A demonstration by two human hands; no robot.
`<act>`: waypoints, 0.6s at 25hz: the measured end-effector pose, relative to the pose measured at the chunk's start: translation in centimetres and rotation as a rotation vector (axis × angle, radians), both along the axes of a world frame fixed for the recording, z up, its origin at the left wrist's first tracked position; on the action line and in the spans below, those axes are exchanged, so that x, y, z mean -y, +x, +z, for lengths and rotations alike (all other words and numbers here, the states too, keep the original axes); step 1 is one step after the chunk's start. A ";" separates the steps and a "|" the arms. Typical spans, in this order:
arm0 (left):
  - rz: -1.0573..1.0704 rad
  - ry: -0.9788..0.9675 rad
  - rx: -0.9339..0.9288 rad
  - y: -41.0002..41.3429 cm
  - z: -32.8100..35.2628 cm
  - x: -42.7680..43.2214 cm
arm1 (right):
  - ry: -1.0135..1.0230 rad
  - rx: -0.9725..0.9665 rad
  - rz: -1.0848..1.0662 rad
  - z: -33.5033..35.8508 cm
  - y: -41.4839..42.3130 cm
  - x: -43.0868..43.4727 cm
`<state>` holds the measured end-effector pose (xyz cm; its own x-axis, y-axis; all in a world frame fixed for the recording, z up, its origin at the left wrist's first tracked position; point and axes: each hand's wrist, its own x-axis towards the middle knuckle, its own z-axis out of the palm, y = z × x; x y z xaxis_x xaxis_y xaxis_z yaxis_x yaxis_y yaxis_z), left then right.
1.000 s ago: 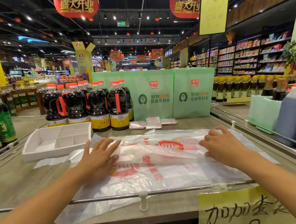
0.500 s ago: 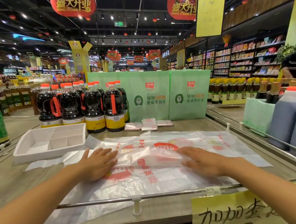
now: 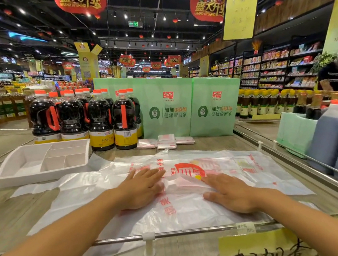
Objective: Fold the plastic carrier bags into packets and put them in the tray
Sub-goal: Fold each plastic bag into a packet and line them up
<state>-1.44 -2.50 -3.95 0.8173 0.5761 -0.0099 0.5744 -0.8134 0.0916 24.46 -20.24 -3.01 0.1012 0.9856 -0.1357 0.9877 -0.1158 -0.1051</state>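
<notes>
Both palms flat, fingers spread, gripping nothing: my left hand [image 3: 141, 188] and right hand [image 3: 229, 194] press the carrier bag [image 3: 185, 190] near the counter's front edge. Its long axis runs left-right. Tray [image 3: 8, 171] sits far-left (left hand nearer).

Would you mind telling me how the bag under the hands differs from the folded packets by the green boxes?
The bag lies spread wide and flat across the counter; the packets are folded into small compact rectangles. The bag is pressed under the left hand and right hand; the packets lie untouched. Both are whitish plastic with red print, and neither is in the tray.
</notes>
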 end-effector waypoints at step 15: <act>0.131 0.025 0.058 -1.1 0.1 -0.7 | 0.017 -0.004 0.151 1.0 -5.6 -3.7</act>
